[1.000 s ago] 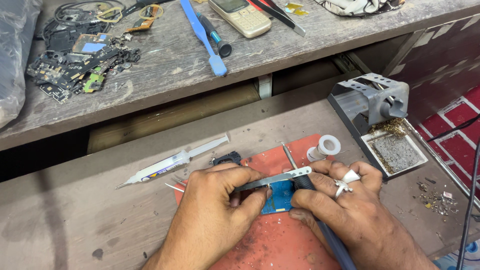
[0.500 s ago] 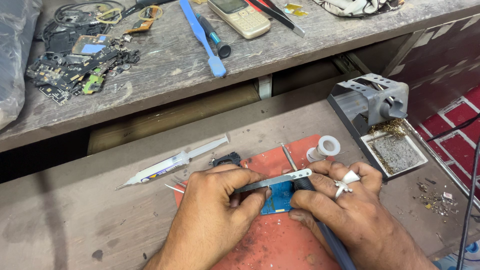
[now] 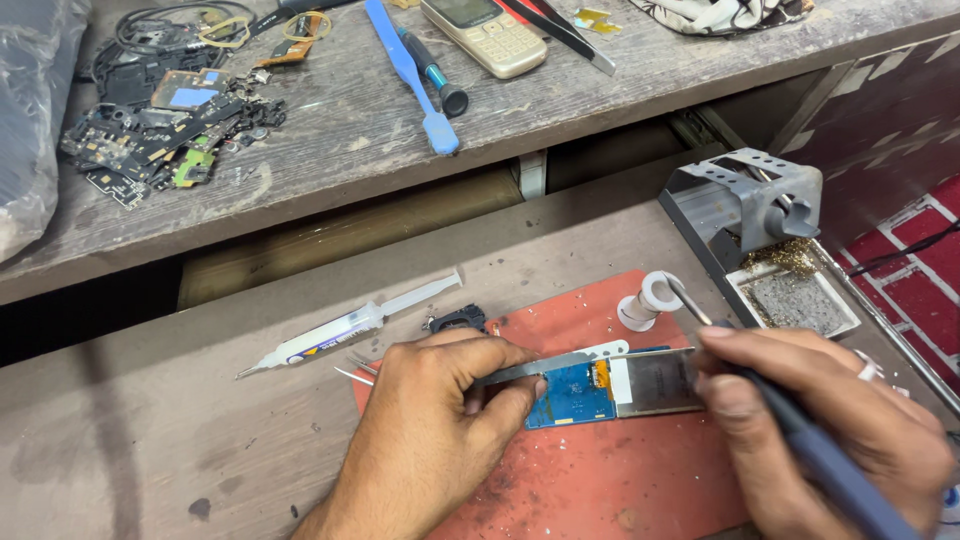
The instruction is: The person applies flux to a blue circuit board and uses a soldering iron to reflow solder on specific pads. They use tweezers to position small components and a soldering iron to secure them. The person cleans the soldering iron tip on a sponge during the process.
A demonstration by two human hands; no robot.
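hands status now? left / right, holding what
Left hand: closed, pinching metal tweezers over the blue circuit board.
Right hand: closed, gripping soldering iron.

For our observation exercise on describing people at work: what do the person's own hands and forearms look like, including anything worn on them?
Both hands are bare, with no gloves. The left hand shows no ring or watch, and its forearm is uncovered as far as the picture's lower edge, so no sleeve is visible. The right hand wears a pale, silvery ring on one of its fingers. Fingernails are short. No wristband shows on either side.

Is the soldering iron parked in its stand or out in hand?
Out: the right hand grips the soldering iron over the circuit board; the stand holds no iron.
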